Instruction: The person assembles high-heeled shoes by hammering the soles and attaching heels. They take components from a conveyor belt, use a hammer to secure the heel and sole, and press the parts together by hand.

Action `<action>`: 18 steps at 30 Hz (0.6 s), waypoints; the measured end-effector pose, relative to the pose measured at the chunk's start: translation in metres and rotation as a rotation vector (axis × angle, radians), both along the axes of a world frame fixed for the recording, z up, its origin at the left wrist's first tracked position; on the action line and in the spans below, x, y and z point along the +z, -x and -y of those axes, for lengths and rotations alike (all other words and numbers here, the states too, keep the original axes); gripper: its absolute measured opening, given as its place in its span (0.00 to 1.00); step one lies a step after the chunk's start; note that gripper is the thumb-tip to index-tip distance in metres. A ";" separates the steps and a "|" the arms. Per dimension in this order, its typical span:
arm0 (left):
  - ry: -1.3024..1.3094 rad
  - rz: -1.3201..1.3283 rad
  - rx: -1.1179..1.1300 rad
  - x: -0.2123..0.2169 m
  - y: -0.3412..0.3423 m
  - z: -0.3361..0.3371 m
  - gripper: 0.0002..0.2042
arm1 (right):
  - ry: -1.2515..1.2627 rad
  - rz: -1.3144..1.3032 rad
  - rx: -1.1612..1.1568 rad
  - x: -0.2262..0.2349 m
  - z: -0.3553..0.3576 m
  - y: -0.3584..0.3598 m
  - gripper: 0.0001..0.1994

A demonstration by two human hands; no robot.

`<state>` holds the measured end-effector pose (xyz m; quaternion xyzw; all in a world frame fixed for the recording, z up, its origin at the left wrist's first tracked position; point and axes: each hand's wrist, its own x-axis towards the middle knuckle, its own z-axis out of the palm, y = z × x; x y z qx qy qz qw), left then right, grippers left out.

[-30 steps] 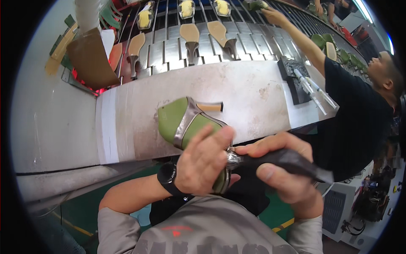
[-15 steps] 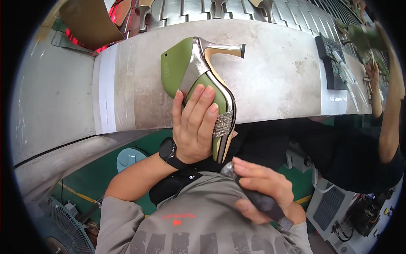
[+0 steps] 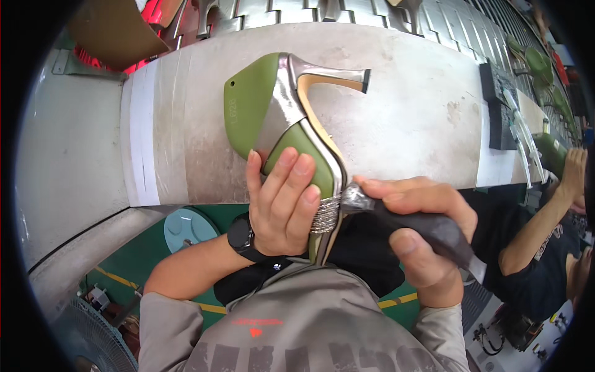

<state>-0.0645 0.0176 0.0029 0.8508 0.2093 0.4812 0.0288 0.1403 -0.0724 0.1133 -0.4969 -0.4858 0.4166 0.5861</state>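
A high-heeled sandal (image 3: 286, 99) lies on its side across the front edge of the worktop, fitted on a green last (image 3: 251, 102). It has a metallic heel and back, and a glittery strap (image 3: 326, 217) near the toe. My left hand (image 3: 282, 208) grips the last just beside that strap, fingers along its side, thumb hidden. My right hand (image 3: 434, 229) is closed round a dark-handled tool (image 3: 431, 232) with a worn silvery head. That head rests at the sole edge next to the strap; whether it presses there I cannot tell.
Beyond the pale worktop (image 3: 421, 118) runs a metal slat conveyor (image 3: 362, 12) carrying more heels. A black block (image 3: 499, 111) with clear-bodied syringes or tubes (image 3: 524, 133) sits at the right. A co-worker's arm (image 3: 536, 232) is beyond it. A fan (image 3: 99, 338) stands lower left.
My right hand has raised the tool from near my body up to the sole edge. The sandal has shifted slightly nearer me. At the right, the co-worker's arm and a green last have moved.
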 end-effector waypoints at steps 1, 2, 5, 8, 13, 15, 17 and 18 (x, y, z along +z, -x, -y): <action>0.004 -0.008 -0.009 0.003 -0.001 -0.001 0.22 | -0.035 0.028 0.026 -0.001 -0.004 -0.004 0.16; 0.008 -0.015 -0.018 0.004 -0.002 0.000 0.22 | -0.069 0.055 0.051 -0.001 -0.007 -0.007 0.16; -0.006 -0.002 0.027 0.000 -0.003 -0.002 0.22 | -0.010 0.060 0.089 0.005 -0.012 -0.008 0.16; -0.005 -0.004 0.031 -0.002 0.002 -0.001 0.21 | -0.079 0.232 0.191 0.013 -0.012 -0.006 0.16; -0.002 -0.031 0.018 0.002 0.002 0.000 0.18 | -0.137 0.328 0.191 0.020 -0.011 0.002 0.17; -0.002 -0.029 0.036 0.004 0.000 0.001 0.18 | -0.103 0.445 0.174 0.028 -0.010 0.006 0.17; -0.015 -0.022 0.066 0.004 -0.002 0.001 0.18 | -0.099 0.462 0.165 0.030 -0.006 0.012 0.17; -0.018 -0.020 0.063 0.005 0.001 -0.002 0.18 | -0.097 0.480 0.159 0.030 -0.004 0.014 0.17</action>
